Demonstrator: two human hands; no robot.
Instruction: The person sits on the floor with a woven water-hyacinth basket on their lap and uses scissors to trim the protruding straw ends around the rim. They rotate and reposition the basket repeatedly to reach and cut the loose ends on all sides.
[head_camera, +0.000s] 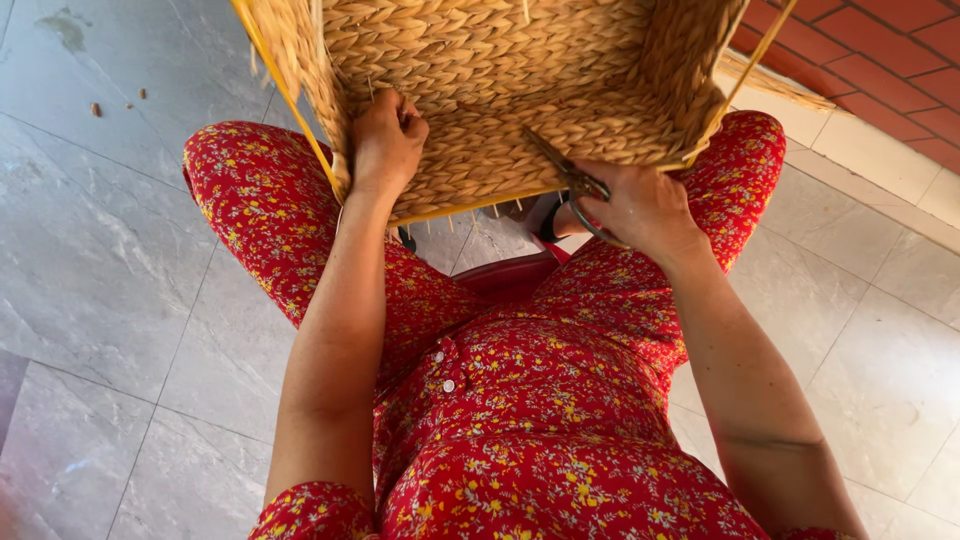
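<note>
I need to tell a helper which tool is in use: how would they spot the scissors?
Start at the big woven straw basket resting across the seated person's knees. Follow its yellow-edged near rim to the right hand, which grips the scissors. They are the only dark metal thing there: slim blades point up-left onto the pale weave, while the left hand grips the basket wall.

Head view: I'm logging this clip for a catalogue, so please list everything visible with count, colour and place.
Woven basket: one, straw-tan with yellow rim, on the lap, top centre.
Scissors: one pair, dark metal, blades against the basket's near wall.
Floor tiles: many, pale grey, left and right.
Brick paving: red, top right.
Stool seat: one, red, between the knees.
Floral clothing: red with yellow flowers.
Left hand: gripping the basket's wall.
Right hand: holding the scissors.
</note>
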